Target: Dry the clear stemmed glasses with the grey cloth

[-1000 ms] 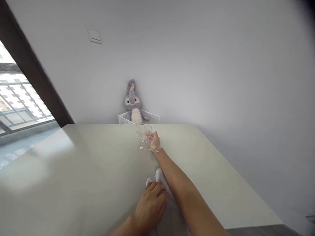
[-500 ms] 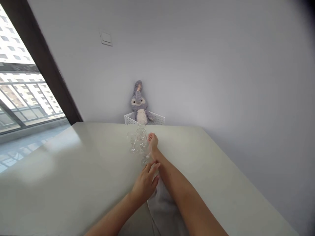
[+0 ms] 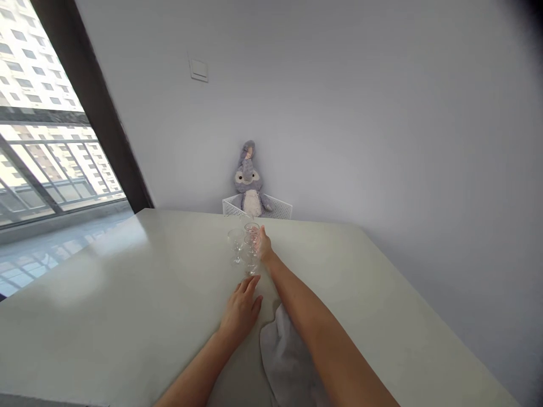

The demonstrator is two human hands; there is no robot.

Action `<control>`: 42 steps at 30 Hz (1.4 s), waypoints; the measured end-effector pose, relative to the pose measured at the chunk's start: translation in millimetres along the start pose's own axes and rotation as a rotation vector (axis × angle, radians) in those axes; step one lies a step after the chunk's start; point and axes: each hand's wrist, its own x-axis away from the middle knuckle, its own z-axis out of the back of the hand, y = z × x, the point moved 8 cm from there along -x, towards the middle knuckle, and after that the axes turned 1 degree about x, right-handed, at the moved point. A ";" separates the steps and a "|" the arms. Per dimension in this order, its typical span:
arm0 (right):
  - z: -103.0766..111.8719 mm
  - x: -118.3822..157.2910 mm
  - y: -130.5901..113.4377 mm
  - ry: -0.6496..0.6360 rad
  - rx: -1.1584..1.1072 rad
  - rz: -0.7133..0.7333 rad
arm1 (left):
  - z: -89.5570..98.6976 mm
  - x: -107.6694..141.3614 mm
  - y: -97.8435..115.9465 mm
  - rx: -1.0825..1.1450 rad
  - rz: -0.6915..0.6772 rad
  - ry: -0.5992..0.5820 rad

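Observation:
Several clear stemmed glasses stand close together on the pale table [image 3: 161,294]. My right hand [image 3: 264,246] is at the right side of the cluster. Its fingers, partly seen through the glass, curve around a stemmed glass [image 3: 251,227] toward the back. Left of that is another stemmed glass [image 3: 236,237], and a nearer one [image 3: 249,259] stands in front. My left hand [image 3: 241,310] rests on the table just short of the nearest glass, fingers stretched out and holding nothing. A grey cloth [image 3: 284,356] lies under and beside my right forearm.
Behind the far table edge, a grey plush rabbit [image 3: 249,182] sits in a white perforated basket [image 3: 280,210] against the wall. A light switch [image 3: 199,69] is on the wall. At left, a dark-framed window [image 3: 55,169] looks out on a railing and buildings.
My right hand has turned and its fingers have gone from curled beside the glasses to around one. My left hand has moved away from my right forearm, slightly left. The view has shifted a little.

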 end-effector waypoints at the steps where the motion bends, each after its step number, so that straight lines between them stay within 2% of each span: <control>1: 0.0 1.5 2.5 0.027 0.000 -0.022 | 2.2 -0.1 -5.5 -0.008 0.027 0.017; 8: -4.5 5.1 17.2 0.104 0.007 -0.128 | 17.3 -5.4 -39.5 -0.009 0.186 0.135; 14: -14.7 7.4 22.0 0.133 -0.087 -0.075 | 21.5 -12.2 -55.1 0.023 0.269 0.161; 16: -19.7 10.0 21.6 0.165 -0.054 -0.044 | 21.3 -14.1 -59.3 0.051 0.285 0.169; 19: -22.1 16.5 10.5 0.261 0.137 0.042 | 20.4 -15.9 -65.0 0.089 0.303 0.170; 22: -17.2 30.3 -13.2 0.330 0.274 0.112 | 20.3 -15.6 -68.9 0.103 0.317 0.159; 25: -3.9 65.1 -45.5 0.331 0.389 0.151 | 22.2 -13.3 -70.2 0.101 0.323 0.152; 27: 4.9 106.9 -65.6 0.271 0.491 0.169 | 24.6 -12.2 -68.4 0.105 0.309 0.156; 30: 12.3 193.3 -78.7 0.101 0.701 0.165 | 28.9 -12.6 -62.3 0.121 0.273 0.164; 32: -1.8 255.7 -67.8 -0.220 1.216 0.210 | 31.0 -14.2 -56.5 0.135 0.248 0.162; 33: -5.2 284.2 -56.8 -0.365 1.385 0.212 | 31.7 -15.0 -53.5 0.142 0.237 0.158; 35: -2.9 323.9 -35.4 -0.535 1.601 0.161 | 32.7 -15.9 -47.6 0.151 0.218 0.156; 36: -1.1 333.5 -27.9 -0.572 1.658 0.147 | 32.4 -15.8 -45.1 0.152 0.210 0.152; 38: 2.5 332.6 -17.9 -0.592 1.727 0.136 | 30.3 -14.4 -41.2 0.148 0.194 0.140; 40: 7.2 309.2 -15.0 -0.556 1.787 0.166 | 26.4 -12.0 -39.4 0.137 0.184 0.124; 42: 14.6 271.1 -17.9 -0.490 1.861 0.220 | 21.6 -9.4 -38.9 0.121 0.182 0.102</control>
